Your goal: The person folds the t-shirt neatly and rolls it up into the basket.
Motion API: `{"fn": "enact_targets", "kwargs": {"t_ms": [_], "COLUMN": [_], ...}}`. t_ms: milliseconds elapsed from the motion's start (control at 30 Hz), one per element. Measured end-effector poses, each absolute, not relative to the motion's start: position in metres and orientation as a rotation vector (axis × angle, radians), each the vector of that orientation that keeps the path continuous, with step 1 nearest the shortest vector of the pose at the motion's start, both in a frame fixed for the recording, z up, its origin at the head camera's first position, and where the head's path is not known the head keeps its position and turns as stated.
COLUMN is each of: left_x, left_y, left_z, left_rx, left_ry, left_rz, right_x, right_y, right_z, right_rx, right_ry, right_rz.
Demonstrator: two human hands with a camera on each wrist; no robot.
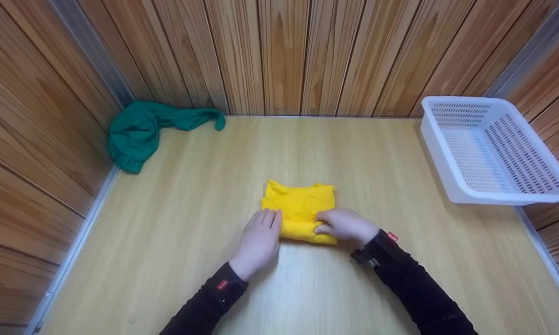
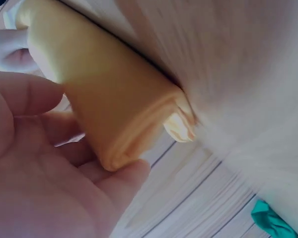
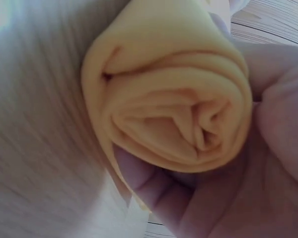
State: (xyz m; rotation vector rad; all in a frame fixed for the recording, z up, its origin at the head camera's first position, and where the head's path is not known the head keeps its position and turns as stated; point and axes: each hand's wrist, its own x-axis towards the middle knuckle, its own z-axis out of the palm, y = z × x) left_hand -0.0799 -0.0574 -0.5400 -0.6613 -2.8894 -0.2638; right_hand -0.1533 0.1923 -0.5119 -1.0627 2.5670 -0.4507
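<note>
A yellow cloth (image 1: 302, 200) lies on the table in front of me, its near edge wound into a thick roll. My left hand (image 1: 260, 235) holds the roll's left end. In the left wrist view, the left thumb (image 2: 37, 94) is against the roll (image 2: 104, 74) and the other fingers reach along its far side, partly hidden. At the other end, my right hand (image 1: 346, 224) grips the roll with curled fingers. The right wrist view shows the spiral layers of the yellow cloth (image 3: 174, 119), with a right fingertip (image 3: 134, 168) tucked beneath them.
A crumpled green cloth (image 1: 135, 132) lies in the far left corner against the wooden wall (image 1: 284, 56). On the right side, a white perforated plastic basket (image 1: 456, 181) stands near the back. Wooden panels border the light wood table (image 1: 177, 200) on both sides.
</note>
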Motion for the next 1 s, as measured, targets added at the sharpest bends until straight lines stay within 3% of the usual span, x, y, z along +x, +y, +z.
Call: {"fn": "enact_targets", "kwargs": {"t_ms": [200, 600, 867, 1000], "left_x": [-0.082, -0.090, -0.095, -0.095], "left_y": [-0.055, -0.054, -0.056, -0.058], "left_z": [-0.540, -0.540, -0.540, -0.542], "left_rx": [-0.673, -0.685, -0.680, -0.711], "left_ry": [-2.962, -3.007, -3.046, -3.029], "left_rz": [-0.174, -0.180, -0.212, -0.237], "right_x": [-0.150, -0.125, -0.108, -0.110], "right_y": [0.190, 0.190, 0.174, 0.171], "right_z": [-0.511, -0.519, -0.522, -0.524], "right_rx": [-0.978, -1.452, -1.357, -1.345], "right_ry": [2.791, 3.100, 3.089, 3.123], "right_rz": [-0.409, -0.117, 0.312, 0.250]}}
